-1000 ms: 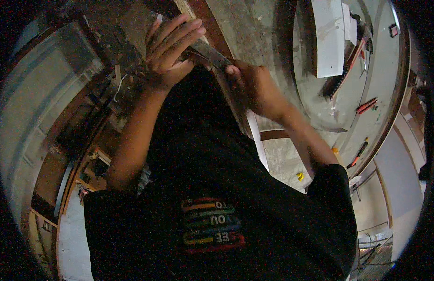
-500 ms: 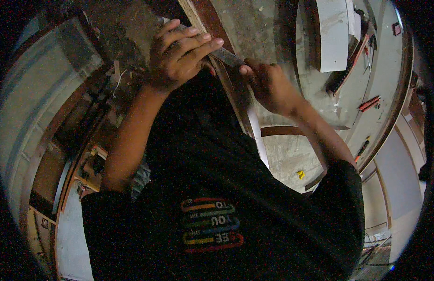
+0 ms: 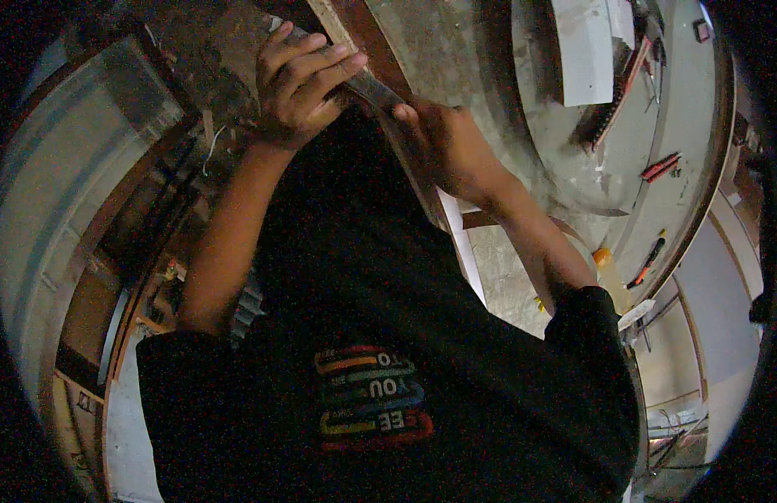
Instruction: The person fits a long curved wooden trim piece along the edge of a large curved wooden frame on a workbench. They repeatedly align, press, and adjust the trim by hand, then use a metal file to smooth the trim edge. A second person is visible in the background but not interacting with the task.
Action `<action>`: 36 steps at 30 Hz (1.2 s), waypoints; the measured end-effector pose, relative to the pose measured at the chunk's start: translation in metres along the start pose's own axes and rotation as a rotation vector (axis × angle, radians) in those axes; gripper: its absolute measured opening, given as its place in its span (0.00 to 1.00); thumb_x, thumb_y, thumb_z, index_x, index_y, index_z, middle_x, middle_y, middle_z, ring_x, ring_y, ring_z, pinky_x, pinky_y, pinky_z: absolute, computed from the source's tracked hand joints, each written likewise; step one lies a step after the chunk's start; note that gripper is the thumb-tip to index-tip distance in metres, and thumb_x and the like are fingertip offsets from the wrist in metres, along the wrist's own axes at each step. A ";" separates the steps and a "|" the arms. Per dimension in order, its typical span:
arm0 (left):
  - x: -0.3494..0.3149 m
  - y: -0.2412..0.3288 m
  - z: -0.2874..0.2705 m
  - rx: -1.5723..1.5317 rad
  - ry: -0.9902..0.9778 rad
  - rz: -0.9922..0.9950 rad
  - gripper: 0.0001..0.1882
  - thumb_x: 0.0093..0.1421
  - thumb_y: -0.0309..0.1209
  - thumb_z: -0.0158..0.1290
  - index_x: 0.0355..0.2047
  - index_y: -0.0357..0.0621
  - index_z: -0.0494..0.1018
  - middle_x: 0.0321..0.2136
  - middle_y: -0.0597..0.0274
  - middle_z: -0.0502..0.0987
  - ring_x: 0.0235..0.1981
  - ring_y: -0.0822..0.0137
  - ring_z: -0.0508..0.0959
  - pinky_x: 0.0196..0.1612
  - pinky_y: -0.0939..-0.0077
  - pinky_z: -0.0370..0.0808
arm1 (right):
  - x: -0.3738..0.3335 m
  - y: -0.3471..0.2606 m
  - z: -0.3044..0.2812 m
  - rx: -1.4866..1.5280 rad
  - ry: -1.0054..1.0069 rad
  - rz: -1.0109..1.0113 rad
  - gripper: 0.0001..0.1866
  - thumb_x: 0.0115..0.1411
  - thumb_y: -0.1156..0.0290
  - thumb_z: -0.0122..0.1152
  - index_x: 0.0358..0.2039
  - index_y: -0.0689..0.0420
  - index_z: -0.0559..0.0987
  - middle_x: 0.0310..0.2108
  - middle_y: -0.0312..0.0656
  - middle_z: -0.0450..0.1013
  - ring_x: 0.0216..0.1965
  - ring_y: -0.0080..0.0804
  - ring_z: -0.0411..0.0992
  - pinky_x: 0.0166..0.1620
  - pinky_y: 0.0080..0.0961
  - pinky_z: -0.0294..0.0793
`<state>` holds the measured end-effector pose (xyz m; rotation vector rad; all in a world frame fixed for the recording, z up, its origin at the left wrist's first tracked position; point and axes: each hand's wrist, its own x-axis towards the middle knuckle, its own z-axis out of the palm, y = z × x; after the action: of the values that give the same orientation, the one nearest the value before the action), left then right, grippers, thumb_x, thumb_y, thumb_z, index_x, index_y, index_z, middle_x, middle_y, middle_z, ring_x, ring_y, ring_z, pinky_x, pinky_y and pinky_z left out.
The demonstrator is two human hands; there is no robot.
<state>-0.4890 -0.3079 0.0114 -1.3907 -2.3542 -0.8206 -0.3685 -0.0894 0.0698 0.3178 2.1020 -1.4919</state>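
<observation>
My right hand (image 3: 455, 151) is closed around the near end of a flat grey metal file (image 3: 378, 90); any handle is hidden in the grip. The file slants up and left across the narrow edge of a brown wooden board (image 3: 371, 38). Over its far part lie the fingers of my left hand (image 3: 309, 88), bent slightly and pressed on the metal, with the thumb out of sight. The board's pale edge (image 3: 328, 18) runs from the top down between my hands, close against my black shirt.
A white panel (image 3: 583, 50) and a long red-edged strip (image 3: 625, 96) lie at the upper right. Below them are a red-handled tool (image 3: 662, 167), an orange-and-black hand tool (image 3: 648, 262) and a pale container with an orange top (image 3: 604, 256). A framed panel (image 3: 86, 159) stands left.
Both hands and the file have shifted left along with my arms. The pale container with the orange top now shows beside my right forearm. The whole view has moved a little.
</observation>
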 end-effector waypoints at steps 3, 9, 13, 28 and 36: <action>0.011 0.009 -0.014 0.034 -0.118 -0.011 0.25 0.51 0.39 0.66 0.52 0.63 0.82 0.52 0.79 0.78 0.57 0.68 0.73 0.69 0.50 0.62 | -0.003 0.002 -0.011 -0.018 -0.009 -0.048 0.21 0.76 0.56 0.47 0.38 0.62 0.76 0.22 0.56 0.71 0.22 0.48 0.67 0.32 0.43 0.70; 0.021 0.039 -0.032 0.096 -0.325 0.025 0.24 0.56 0.43 0.61 0.55 0.66 0.80 0.60 0.82 0.75 0.63 0.75 0.71 0.73 0.52 0.51 | -0.026 0.016 -0.032 -0.118 -0.029 -0.123 0.18 0.77 0.60 0.48 0.37 0.62 0.75 0.22 0.59 0.69 0.22 0.48 0.60 0.29 0.42 0.67; 0.012 0.042 -0.022 0.172 -0.281 0.040 0.20 0.62 0.40 0.57 0.56 0.70 0.79 0.59 0.86 0.76 0.61 0.78 0.73 0.75 0.54 0.45 | -0.031 0.031 -0.023 -0.207 0.040 -0.219 0.16 0.76 0.62 0.49 0.37 0.62 0.75 0.23 0.62 0.68 0.22 0.57 0.59 0.28 0.44 0.65; -0.023 0.052 -0.006 0.191 -0.074 -0.137 0.14 0.61 0.37 0.60 0.46 0.72 0.83 0.52 0.90 0.81 0.58 0.81 0.76 0.69 0.65 0.50 | -0.033 0.016 0.013 -0.184 0.028 -0.025 0.22 0.77 0.56 0.45 0.39 0.62 0.78 0.26 0.63 0.74 0.28 0.65 0.74 0.32 0.49 0.71; -0.003 0.078 -0.032 0.312 -0.265 -0.127 0.28 0.53 0.43 0.66 0.56 0.68 0.79 0.61 0.84 0.75 0.66 0.76 0.70 0.70 0.46 0.42 | -0.038 0.021 -0.006 0.011 -0.065 -0.001 0.22 0.77 0.55 0.46 0.39 0.63 0.78 0.22 0.53 0.71 0.24 0.39 0.64 0.33 0.39 0.69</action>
<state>-0.4211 -0.3003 0.0614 -1.2938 -2.6495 -0.2890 -0.3288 -0.0719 0.0749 0.2697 2.0439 -1.4951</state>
